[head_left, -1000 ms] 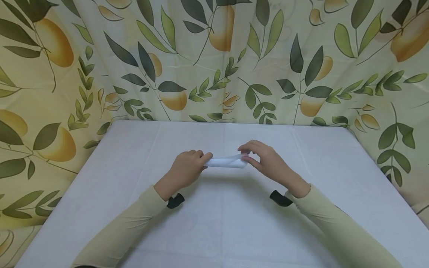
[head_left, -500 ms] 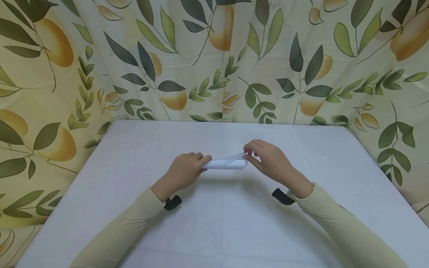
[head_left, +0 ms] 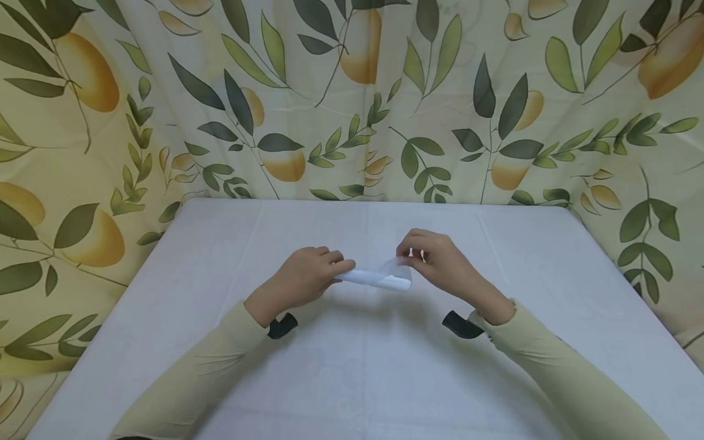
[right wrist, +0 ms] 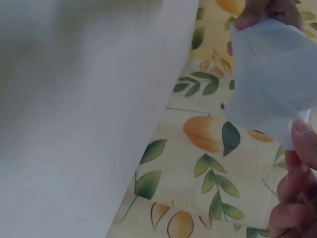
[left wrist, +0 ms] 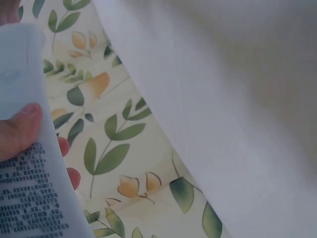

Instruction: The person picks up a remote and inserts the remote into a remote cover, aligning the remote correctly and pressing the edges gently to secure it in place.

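My left hand (head_left: 309, 273) grips the left part of a white, roll-shaped plastic packet (head_left: 376, 278), held above the table. In the left wrist view, the packet (left wrist: 29, 191) carries rows of small dark print, with the left thumb across its face and fingertips behind its edge. My right hand (head_left: 444, 266) pinches a corner of a thin translucent flap (head_left: 397, 266) at the packet's right end, between thumb and fingers. The right wrist view shows this flap (right wrist: 272, 74) spread out between both hands. What is inside the packet is hidden.
A white cloth covers the table (head_left: 352, 373) below the hands. Behind and beside it hangs a curtain (head_left: 330, 122) printed with leaves and orange fruit. Black bands (head_left: 462, 324) show at both wrists, below pale sleeves.
The packet's right end has tilted down and toward the camera. The flap now stands more open from the roll, with the right hand still pinching its corner. Both hands shift only slightly.
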A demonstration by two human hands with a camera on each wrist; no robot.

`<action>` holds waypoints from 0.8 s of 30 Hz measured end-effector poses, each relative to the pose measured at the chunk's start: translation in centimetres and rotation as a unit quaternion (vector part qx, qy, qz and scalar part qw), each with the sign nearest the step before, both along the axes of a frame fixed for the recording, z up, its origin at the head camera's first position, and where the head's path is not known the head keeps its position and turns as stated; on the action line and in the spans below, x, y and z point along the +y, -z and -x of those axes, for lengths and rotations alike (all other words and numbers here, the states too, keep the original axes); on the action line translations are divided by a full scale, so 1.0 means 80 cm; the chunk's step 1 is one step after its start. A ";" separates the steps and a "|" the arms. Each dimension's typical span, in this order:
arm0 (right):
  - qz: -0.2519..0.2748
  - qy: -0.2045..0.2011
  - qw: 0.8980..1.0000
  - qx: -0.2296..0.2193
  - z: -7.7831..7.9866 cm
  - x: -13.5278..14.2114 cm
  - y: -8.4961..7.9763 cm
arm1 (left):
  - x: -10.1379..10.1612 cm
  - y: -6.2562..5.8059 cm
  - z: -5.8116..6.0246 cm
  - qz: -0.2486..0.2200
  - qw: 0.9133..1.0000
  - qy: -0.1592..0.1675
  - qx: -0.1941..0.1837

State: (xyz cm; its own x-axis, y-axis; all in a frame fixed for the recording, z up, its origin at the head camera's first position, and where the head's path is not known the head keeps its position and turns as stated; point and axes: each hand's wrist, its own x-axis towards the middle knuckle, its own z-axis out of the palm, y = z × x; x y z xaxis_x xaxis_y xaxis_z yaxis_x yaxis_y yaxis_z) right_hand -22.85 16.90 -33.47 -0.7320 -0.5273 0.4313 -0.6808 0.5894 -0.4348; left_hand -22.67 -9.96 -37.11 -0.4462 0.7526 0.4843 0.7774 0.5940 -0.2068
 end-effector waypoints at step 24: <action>-0.098 -0.114 0.988 -0.036 0.007 0.001 -0.003 | -0.002 0.005 -0.005 0.005 0.998 -0.011 -0.065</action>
